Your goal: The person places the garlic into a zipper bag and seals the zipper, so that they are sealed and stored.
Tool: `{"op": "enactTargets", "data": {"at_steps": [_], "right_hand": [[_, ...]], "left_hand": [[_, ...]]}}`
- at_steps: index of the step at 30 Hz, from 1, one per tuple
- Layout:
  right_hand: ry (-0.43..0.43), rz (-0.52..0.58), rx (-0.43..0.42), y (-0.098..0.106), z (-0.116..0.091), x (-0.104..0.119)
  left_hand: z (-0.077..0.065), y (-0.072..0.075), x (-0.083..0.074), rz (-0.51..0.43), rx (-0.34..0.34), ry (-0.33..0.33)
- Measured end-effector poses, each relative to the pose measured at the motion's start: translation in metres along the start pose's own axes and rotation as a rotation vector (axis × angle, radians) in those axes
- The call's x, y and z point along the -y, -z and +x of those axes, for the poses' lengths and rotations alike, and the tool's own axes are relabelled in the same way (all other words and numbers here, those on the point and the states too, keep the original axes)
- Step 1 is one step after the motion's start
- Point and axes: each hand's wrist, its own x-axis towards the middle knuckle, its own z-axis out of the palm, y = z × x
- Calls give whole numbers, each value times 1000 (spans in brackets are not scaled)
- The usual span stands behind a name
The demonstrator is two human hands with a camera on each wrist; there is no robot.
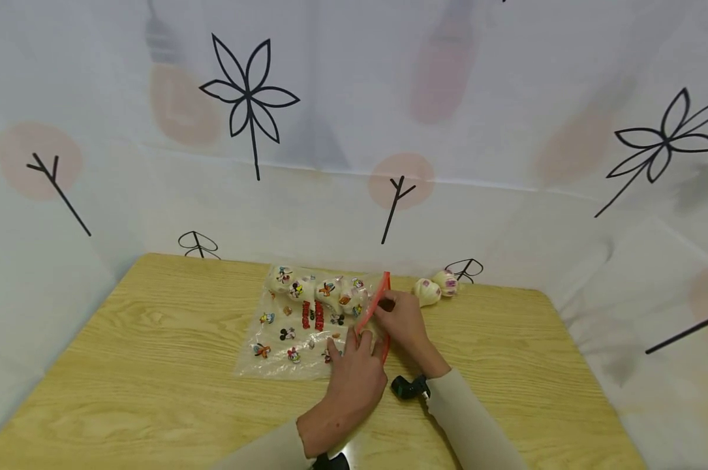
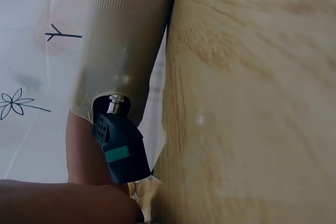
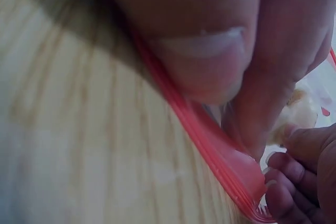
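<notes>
A clear zip bag point(image 1: 277, 359) with cartoon prints and a red zip edge lies on the table, with several garlic bulbs point(image 1: 330, 294) inside. My right hand point(image 1: 403, 323) pinches the red edge near its upper end between thumb and finger; the right wrist view shows the thumb point(image 3: 205, 66) on the strip close up. Lower along that edge, my left hand point(image 1: 356, 385) holds the bag's mouth, its curled fingertips point(image 3: 283, 177) at the red strip. The left wrist view has mostly sleeve and table, hiding the left fingers' work.
Two garlic bulbs point(image 1: 427, 292) sit outside the bag, beyond my right hand. The wooden table point(image 1: 142, 365) meets a patterned white cloth point(image 1: 307, 215) at its back. A dark wrist camera point(image 1: 409, 388) is mounted by my right sleeve.
</notes>
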Motion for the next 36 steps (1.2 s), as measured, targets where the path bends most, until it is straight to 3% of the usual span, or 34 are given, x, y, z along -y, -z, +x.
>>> {"op": "enactTargets", "data": {"at_steps": [5, 13, 23, 27, 36], "right_hand": [[-13, 2, -6, 0, -2, -2], [3, -9, 8, 4, -4, -2], [3, 20, -2, 14, -12, -4], [15, 26, -49, 20, -15, -8], [104, -24, -249, 38, -14, -18]], "left_hand": [[0, 0, 0, -11, 12, 3], [-2, 2, 1, 30, -49, -37], [-4, 2, 1, 8, 3, -10], [-4, 2, 0, 7, 12, 4], [-4, 4, 0, 18, 8, 1]]}}
